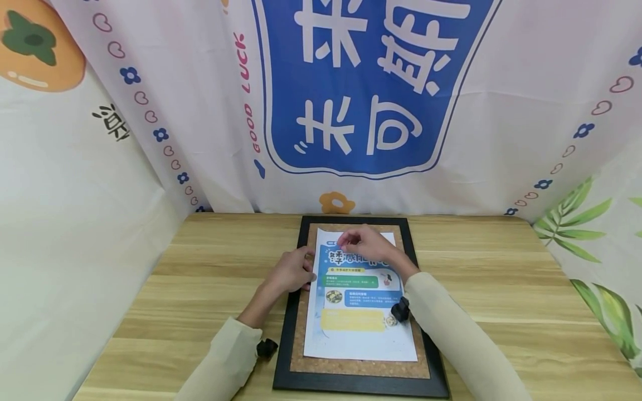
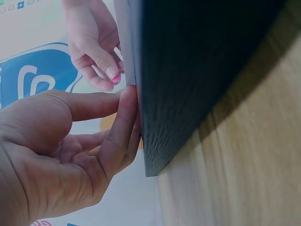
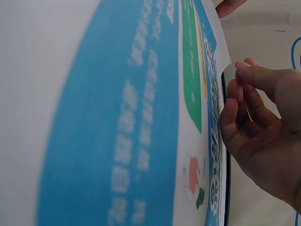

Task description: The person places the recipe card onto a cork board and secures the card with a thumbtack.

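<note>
A printed poster sheet [image 1: 361,344] lies on a cork board [image 1: 321,366] with a black frame [image 1: 361,385]. Over the poster's top part, my right hand [image 1: 368,244] pinches a small pink pushpin [image 3: 236,64] between thumb and fingertips, which hide most of it. The same pink bit [image 2: 116,79] shows in the left wrist view, apart from the board's surface. My left hand [image 1: 291,270] rests its bent fingers and thumb at the poster's left edge, by the frame's side. The left wrist view has these fingertips [image 2: 129,94] touching that edge.
The board lies on a wood-grain table [image 1: 225,267]. Behind the table hangs a white printed cloth [image 1: 210,111] with a large blue sign. Black wrist cameras [image 1: 267,348] sit on both sleeves, the right one low over the poster.
</note>
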